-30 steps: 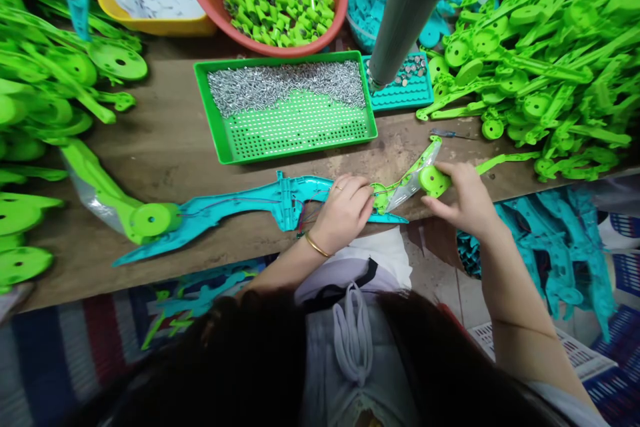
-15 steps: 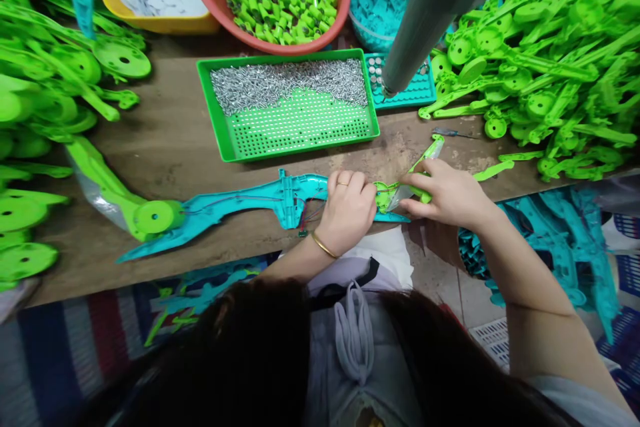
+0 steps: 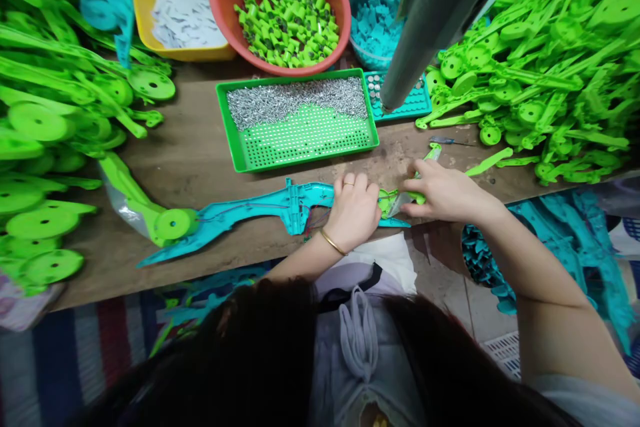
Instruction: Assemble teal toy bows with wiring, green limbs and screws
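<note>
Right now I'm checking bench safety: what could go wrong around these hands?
The thin wires beside the left hand might get pinched or snagged against the blue frame. A bump could scatter the small metal pieces in the green tray beyond the left hand. The thin tool near the right hand lies on the table and might be knocked away.

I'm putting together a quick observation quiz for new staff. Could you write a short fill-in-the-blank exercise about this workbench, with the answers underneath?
1. The gold bangle is nearest the person's ____ hand.
2. The green tray lies ____ the red bowl and the long turquoise part.
3. The yellow tub holds a heap of ____ pieces.
4. The small parts in the red bowl are mostly ____.

Missing words: left; between; white; green.
</note>
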Demonstrator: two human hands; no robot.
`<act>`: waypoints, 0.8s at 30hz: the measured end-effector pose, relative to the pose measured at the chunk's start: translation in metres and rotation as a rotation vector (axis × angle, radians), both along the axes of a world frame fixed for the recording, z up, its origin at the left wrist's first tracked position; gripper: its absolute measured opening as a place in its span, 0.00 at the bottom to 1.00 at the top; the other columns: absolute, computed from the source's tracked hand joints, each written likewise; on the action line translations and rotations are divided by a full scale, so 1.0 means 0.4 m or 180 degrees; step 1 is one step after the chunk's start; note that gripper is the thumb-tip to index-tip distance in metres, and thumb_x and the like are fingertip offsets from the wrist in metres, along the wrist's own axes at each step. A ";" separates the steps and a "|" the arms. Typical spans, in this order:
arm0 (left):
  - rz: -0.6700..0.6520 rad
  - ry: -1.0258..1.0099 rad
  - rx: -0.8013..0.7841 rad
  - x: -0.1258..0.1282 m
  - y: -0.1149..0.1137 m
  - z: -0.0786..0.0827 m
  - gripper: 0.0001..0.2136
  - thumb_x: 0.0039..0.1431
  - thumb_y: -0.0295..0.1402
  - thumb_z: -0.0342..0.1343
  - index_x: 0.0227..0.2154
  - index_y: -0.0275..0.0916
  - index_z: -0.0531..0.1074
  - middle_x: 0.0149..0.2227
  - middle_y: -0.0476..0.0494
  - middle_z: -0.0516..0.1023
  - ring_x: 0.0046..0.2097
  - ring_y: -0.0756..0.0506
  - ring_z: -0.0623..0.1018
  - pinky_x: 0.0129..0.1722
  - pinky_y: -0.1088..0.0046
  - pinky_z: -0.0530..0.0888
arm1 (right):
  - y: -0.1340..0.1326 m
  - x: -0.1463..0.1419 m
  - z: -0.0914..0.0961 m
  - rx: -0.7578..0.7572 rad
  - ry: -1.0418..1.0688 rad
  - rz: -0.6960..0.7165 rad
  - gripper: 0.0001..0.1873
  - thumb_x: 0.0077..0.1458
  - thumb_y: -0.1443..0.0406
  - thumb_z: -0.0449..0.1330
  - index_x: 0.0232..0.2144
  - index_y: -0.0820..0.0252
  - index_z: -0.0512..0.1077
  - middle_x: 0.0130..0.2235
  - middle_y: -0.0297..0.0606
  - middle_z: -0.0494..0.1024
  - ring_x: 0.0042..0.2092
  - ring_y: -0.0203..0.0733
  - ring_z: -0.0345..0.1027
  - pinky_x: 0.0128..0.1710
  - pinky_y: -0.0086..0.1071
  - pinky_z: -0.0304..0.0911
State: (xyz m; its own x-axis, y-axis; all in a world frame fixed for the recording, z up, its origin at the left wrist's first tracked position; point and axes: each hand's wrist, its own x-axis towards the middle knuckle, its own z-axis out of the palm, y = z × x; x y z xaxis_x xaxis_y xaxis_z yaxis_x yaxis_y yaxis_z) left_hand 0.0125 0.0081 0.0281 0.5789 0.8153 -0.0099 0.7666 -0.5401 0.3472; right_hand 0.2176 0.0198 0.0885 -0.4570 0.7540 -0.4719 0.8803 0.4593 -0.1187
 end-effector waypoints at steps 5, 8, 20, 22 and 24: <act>-0.0131 0.0186 0.0084 0.001 0.016 0.010 0.05 0.58 0.27 0.53 0.35 0.35 0.73 0.38 0.33 0.72 0.44 0.33 0.70 0.43 0.55 0.66 | 0.012 -0.007 0.001 -0.0062 0.0040 0.0067 0.21 0.59 0.48 0.56 0.45 0.53 0.75 0.49 0.45 0.69 0.51 0.52 0.65 0.37 0.35 0.62; -0.0207 0.0265 0.0171 -0.001 0.020 0.015 0.06 0.59 0.26 0.51 0.35 0.34 0.73 0.36 0.34 0.73 0.42 0.34 0.71 0.41 0.56 0.66 | 0.013 -0.008 0.003 -0.0086 0.0073 0.0051 0.20 0.59 0.48 0.56 0.45 0.53 0.75 0.49 0.45 0.70 0.51 0.51 0.65 0.38 0.35 0.62; -0.0772 -0.0279 0.0894 -0.097 0.017 -0.035 0.13 0.65 0.25 0.47 0.45 0.39 0.75 0.37 0.40 0.76 0.39 0.40 0.69 0.46 0.59 0.65 | 0.002 -0.013 0.009 -0.0044 0.0098 -0.0021 0.23 0.58 0.47 0.56 0.46 0.53 0.76 0.47 0.46 0.71 0.50 0.52 0.66 0.39 0.36 0.62; -0.0790 -0.0249 0.0979 -0.100 0.015 -0.041 0.13 0.65 0.25 0.47 0.45 0.37 0.76 0.36 0.40 0.75 0.39 0.41 0.69 0.46 0.60 0.65 | -0.002 -0.021 0.018 -0.0005 0.0131 -0.0039 0.24 0.59 0.47 0.56 0.49 0.53 0.75 0.47 0.46 0.71 0.50 0.52 0.66 0.39 0.37 0.63; -0.0762 -0.0235 0.1020 -0.097 0.014 -0.045 0.12 0.65 0.26 0.47 0.44 0.37 0.76 0.35 0.41 0.75 0.39 0.41 0.69 0.47 0.61 0.65 | -0.006 -0.030 0.025 0.0007 0.0193 -0.0008 0.23 0.59 0.48 0.55 0.50 0.52 0.74 0.47 0.45 0.71 0.50 0.51 0.66 0.40 0.37 0.63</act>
State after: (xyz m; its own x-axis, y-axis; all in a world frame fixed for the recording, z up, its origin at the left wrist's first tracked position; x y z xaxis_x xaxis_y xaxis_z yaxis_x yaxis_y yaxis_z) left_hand -0.0264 0.0138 0.0102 0.7426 0.6124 0.2713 0.5853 -0.7902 0.1816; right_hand 0.2054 0.0176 0.0985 -0.4829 0.7561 -0.4418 0.8727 0.4574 -0.1710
